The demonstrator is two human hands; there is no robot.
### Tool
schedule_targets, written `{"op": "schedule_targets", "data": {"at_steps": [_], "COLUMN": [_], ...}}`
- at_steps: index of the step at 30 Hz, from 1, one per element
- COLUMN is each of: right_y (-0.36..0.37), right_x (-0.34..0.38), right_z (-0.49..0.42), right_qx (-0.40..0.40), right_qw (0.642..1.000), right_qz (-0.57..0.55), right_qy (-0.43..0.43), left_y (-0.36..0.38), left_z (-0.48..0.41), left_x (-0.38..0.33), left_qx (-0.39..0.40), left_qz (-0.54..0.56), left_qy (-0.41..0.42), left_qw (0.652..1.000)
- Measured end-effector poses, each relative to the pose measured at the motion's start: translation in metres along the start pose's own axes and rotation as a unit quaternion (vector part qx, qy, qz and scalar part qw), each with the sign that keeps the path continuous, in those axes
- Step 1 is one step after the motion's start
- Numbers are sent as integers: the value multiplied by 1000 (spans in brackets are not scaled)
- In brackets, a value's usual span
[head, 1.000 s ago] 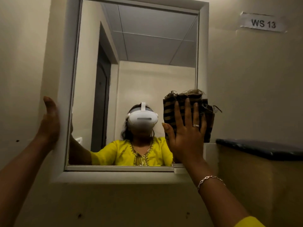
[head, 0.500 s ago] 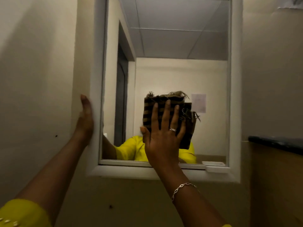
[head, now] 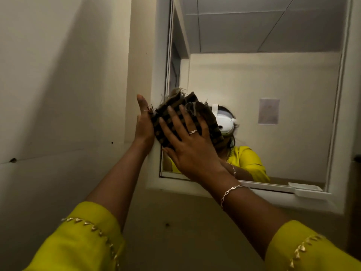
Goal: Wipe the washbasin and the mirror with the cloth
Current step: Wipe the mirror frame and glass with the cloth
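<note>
A white-framed mirror (head: 273, 79) hangs on the cream wall ahead and to the right. My right hand (head: 187, 147) presses a folded dark checked cloth (head: 175, 110) flat against the glass at the mirror's lower left corner, fingers spread over it. My left hand (head: 143, 124) lies flat against the outer left side of the mirror frame (head: 158, 65), fingers straight, next to the cloth's frayed edge. The washbasin is out of view.
A cream wall (head: 58, 94) fills the left side, with small dark marks. A small white ledge (head: 310, 190) juts from the frame's lower right corner. A dark edge (head: 357, 159) shows at the far right. The mirror reflects a person in yellow.
My right hand has slid the cloth leftward across the glass, from the right side to the lower left corner beside my left hand. The view has shifted left.
</note>
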State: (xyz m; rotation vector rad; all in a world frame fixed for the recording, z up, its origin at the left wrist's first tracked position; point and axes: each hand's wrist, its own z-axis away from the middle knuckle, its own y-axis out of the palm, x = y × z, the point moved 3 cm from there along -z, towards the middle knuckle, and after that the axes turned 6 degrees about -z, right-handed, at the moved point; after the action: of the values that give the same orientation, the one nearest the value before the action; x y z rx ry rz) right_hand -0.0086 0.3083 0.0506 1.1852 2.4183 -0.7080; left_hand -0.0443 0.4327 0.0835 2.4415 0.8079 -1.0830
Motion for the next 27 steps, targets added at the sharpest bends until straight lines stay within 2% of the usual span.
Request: {"op": "schedule_targets", "data": {"at_steps": [3,6,13,17,22,25,27], "right_y": [-4,-12,-39,-53,-61,-57,-50], "right_x": [-17,-40,-109,-149,-173,-165,-152], "right_z": [13,30,88,117,134,138,138], "right_qx": [21,26,15,30,12,-25,-58], "right_qw": [996,993,996,997,996,982,958], "right_qz": [7,20,44,61,55,28,21], "right_qy": [-82,-114,-74,-25,76,188,282], "left_y": [1,5,1,-3,-4,-1,1], "left_z": [5,1,-16,-20,-16,-12,-10], "left_x": [-5,-6,13,20,17,13,10], "left_qx": [-8,-59,-33,-35,-41,-48,-55], "left_qz": [13,-5,-33,-42,-60,-68,-63], "left_qy": [-23,25,-25,-36,-30,-31,-28], "left_qw": [1000,998,999,998,997,996,996]}}
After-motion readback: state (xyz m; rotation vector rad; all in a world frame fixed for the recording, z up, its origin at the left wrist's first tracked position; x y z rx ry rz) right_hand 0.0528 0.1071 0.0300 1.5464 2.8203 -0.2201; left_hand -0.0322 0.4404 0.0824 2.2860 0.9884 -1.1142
